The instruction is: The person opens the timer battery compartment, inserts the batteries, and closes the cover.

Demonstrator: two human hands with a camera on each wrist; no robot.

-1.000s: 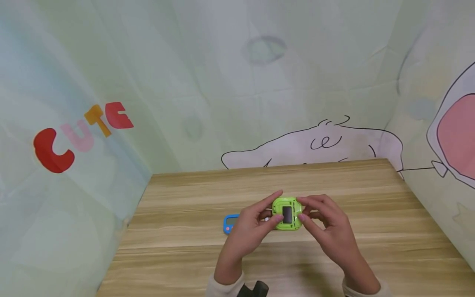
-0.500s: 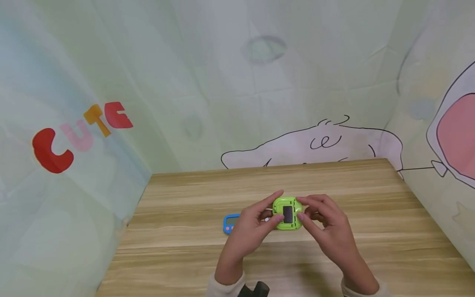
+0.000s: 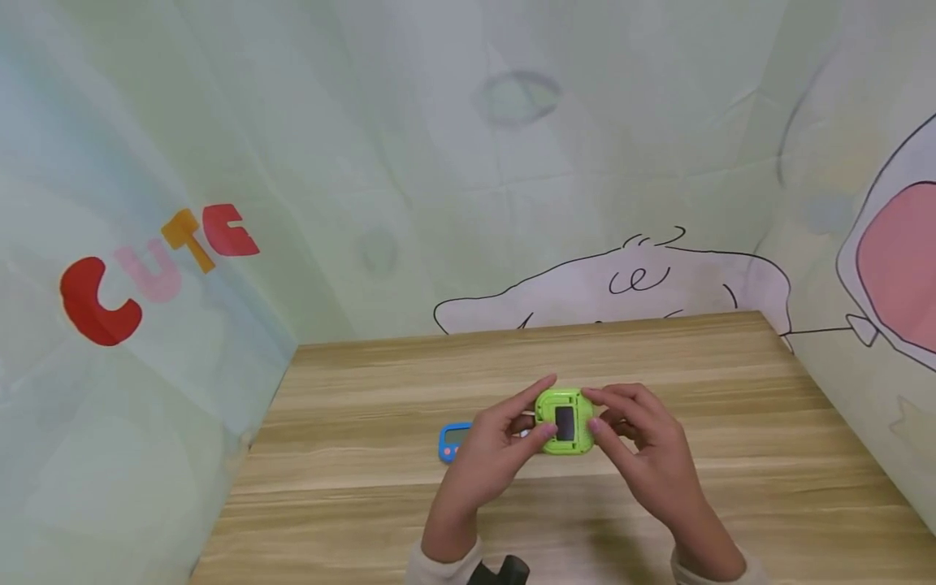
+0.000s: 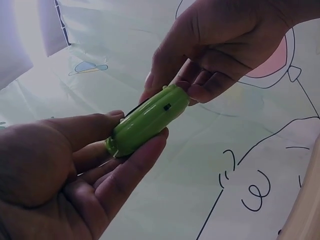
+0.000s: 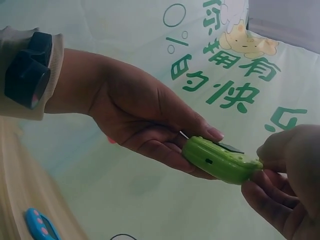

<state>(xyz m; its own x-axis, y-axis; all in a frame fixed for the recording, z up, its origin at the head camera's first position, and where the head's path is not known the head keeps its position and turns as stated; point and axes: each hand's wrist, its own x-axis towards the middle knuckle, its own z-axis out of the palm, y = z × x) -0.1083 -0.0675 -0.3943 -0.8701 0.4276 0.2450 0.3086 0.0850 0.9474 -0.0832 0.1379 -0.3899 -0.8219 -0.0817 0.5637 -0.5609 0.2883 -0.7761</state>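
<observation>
- green plastic case [image 4: 147,120] was held above the wooden table [image 3: 351,390], with its dark panel [image 3: 565,423] turned upward.
- the left hand [image 3: 493,451] was half closed, pinching the left edge; the right hand [image 3: 647,447], also half closed, pinched the right edge.
- for good handling, i think, a firm left grip and a gentle right pinch, without pressing on the panel, were best.

On the green device [image 3: 565,423], the dark slots by the right edge now seem less visible.

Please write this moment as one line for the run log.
left hand: grips green device; right hand: grips opposite edge; blue device: on table, partly hidden
</observation>
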